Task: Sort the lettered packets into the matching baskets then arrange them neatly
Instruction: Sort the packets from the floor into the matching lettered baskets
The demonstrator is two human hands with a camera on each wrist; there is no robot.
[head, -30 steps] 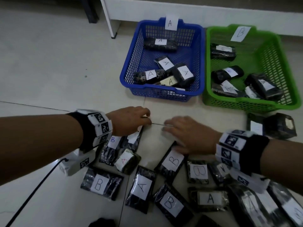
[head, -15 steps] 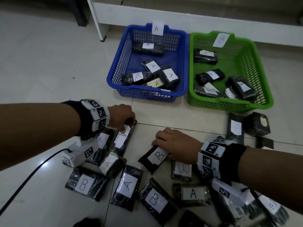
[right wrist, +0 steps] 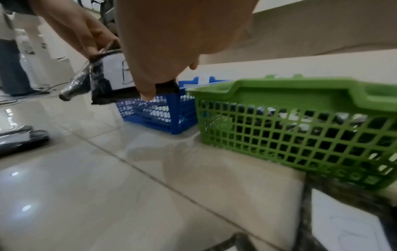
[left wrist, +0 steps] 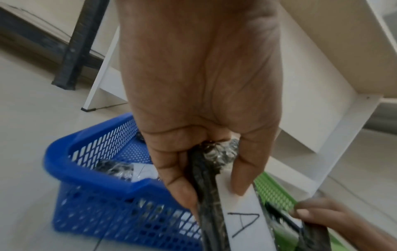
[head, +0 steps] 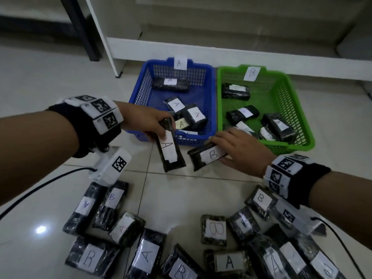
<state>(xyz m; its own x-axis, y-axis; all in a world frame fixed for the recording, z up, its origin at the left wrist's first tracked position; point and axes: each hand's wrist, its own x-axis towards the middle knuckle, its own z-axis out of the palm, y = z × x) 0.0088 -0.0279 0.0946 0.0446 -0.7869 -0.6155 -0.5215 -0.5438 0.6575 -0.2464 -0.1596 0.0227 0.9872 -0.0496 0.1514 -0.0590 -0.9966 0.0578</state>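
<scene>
From the head camera, several labels inside the green basket (head: 300,109) are too blurred to read, and the packets at the bottom edge are cut off. The left hand (head: 145,121) pinches the top end of the A packet (head: 170,150), a black wrapper with a white label, which hangs below the fingers in front of the near wall of the blue basket (head: 141,97). The right hand (head: 241,150) grips one end of the B packet (head: 208,156), held just right of that basket's near corner, with the rest of the packet sticking out to the left of the fingers. More lettered packets (head: 147,256) lie on the floor (head: 191,194), well nearer the camera than the blue basket.

From the left wrist, the fingers (left wrist: 178,180) and thumb clamp the A packet's crinkled top; its lower end is cut off. The blue basket sits beyond, blurred.

From the right wrist, the palm hides most of the B packet, and its letter is only partly visible. One fingertip (right wrist: 148,92) curls under its edge, left of the green basket and in front of the blue one.
</scene>
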